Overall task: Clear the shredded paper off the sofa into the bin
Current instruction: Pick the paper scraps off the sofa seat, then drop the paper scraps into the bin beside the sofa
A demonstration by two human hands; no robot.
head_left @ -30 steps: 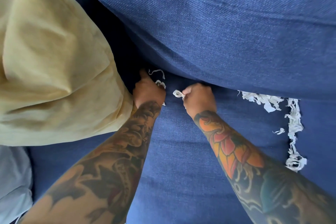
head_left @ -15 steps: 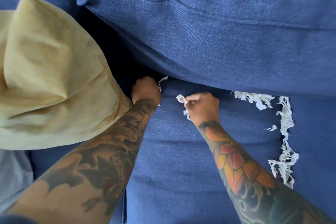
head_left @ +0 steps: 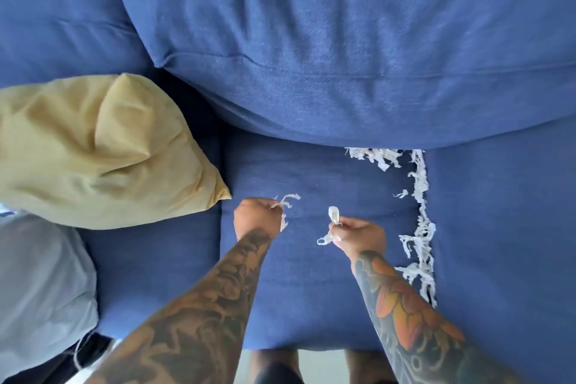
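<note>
White paper strips [head_left: 285,204] poke out of my left hand [head_left: 257,218], whose fingers are curled round them, above the blue seat cushion [head_left: 311,290] of the sofa. My right hand [head_left: 358,235] pinches another small bunch of strips [head_left: 332,226], one end sticking up and a loop hanging below my fingers [head_left: 338,224]. Both hands are over the middle of that seat cushion, a little apart from each other.

Right of my right hand, more shredded paper [head_left: 420,227] lies in the seam along the seat cushion's right edge, and a further patch [head_left: 377,156] lies at its far edge, tucked under the big blue back cushion [head_left: 343,56]. One small scrap [head_left: 402,194] lies loose just inside the seam.

Left of the seat cushion a yellow pillow [head_left: 99,153] leans with its corner touching the cushion's left edge, and a pale grey cushion [head_left: 40,284] lies nearer me. No bin or other container shows in this view.
</note>
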